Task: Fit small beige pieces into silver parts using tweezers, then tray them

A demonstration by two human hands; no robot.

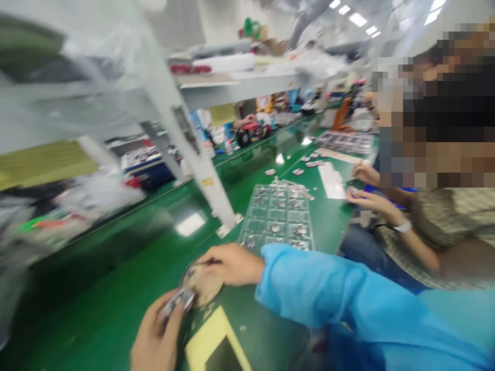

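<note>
My left hand [160, 324], at the lower left, is closed round a small oval part [180, 303] with a shiny silvery face and a dark side. Right beside that part is a shallow round dish [203, 291] with a beige inside. My right hand [234, 264], in a blue sleeve, reaches over the dish with its fingers pinched together. Something thin and dark shows at those fingertips, but blur hides what it is. Beyond my right hand lies a clear compartment tray [266, 212] with small silvery parts in several of its cells.
A yellow-framed dark sheet [220, 342] lies in front of the dish. A white shelf post [211, 185] stands on the green table [127, 293]. At the right, a co-worker's hands [369, 193] hold a small part near a white strip [331, 180]. Several oval parts [297, 171] lie further back.
</note>
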